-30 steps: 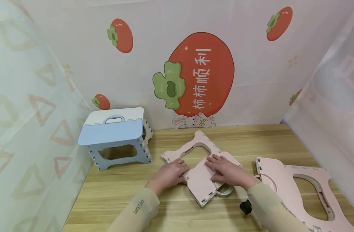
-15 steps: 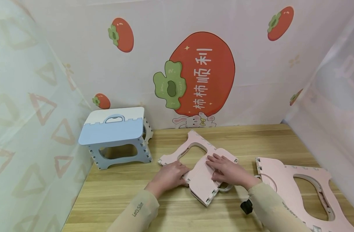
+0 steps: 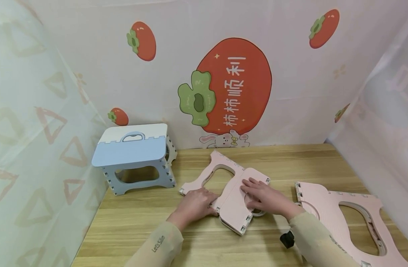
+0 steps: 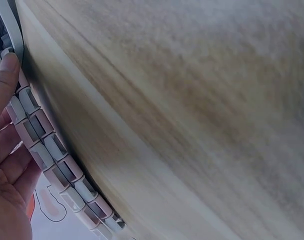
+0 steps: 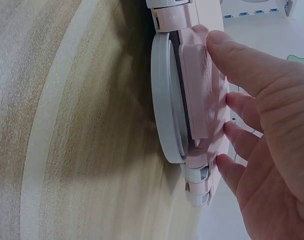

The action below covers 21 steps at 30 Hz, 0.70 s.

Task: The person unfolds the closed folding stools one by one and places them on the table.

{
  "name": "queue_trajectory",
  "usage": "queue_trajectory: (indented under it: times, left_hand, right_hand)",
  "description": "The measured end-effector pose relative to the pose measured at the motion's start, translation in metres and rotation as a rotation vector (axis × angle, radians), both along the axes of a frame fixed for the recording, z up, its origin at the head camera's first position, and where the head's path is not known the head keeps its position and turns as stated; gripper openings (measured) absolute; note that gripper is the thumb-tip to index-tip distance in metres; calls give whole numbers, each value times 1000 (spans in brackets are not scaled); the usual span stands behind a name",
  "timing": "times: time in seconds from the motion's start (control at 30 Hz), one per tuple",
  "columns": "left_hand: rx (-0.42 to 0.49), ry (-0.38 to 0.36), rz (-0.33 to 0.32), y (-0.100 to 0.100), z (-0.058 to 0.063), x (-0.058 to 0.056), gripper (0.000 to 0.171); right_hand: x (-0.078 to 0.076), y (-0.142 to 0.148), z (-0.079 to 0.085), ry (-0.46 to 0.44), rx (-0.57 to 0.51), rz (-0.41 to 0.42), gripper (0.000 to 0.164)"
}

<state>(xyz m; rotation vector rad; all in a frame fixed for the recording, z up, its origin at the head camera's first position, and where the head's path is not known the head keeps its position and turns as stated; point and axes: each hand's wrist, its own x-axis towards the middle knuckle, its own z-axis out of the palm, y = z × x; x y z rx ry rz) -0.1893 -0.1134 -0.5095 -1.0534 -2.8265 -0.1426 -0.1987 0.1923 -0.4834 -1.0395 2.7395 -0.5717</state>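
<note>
The pink stool [image 3: 232, 205] is folded, lying flat on the table [image 3: 130, 226], and it sits right between two hands! The left hand [image 3: 198, 204] has the stool's left edge: thumb on the row of hinges [image 4: 48, 147], fingers behind them, a partly closed grip with the edge caught in it. Over to the right hand [image 3: 268, 198], and that one is wide and relaxed, fingers stretched out across the stool's top panel, touching its surface, nothing clasped. Its thumb presses down on the panel, just beside the stool's pale handle [image 5: 159, 100], which loops out at the stool's right edge. The leg frame, with its big opening, points away to the far left, beyond both hands. Well left of the pink stool stands the blue stool [image 3: 130, 150], legs out, upright. And to the right of the pink stool, another folded one, the second stool [image 3: 327, 218], partly behind the right sleeve [image 3: 314, 241]!
</note>
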Motion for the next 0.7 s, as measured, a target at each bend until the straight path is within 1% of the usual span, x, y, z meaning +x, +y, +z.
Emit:
queue_trajectory:
  times: [0.2, 0.37, 0.5, 0.57, 0.7]
  left_hand:
    - [7, 16, 13, 1, -1, 2, 56]
    - [4, 13, 31, 2, -1, 4, 53]
    - [9, 13, 46, 2, 0, 6, 51]
    - [13, 12, 52, 2, 0, 6, 51]
    - [22, 14, 63, 1, -1, 8, 51]
  right_hand:
    - [0, 1, 0, 7, -26, -1, 60]
    - [-1, 3, 1, 45, -54, -3, 58]
    - [-2, 7, 2, 61, -63, -30, 56]
    - [-1, 9, 2, 56, -65, -51, 56]
    - [0, 13, 3, 67, -50, -92, 54]
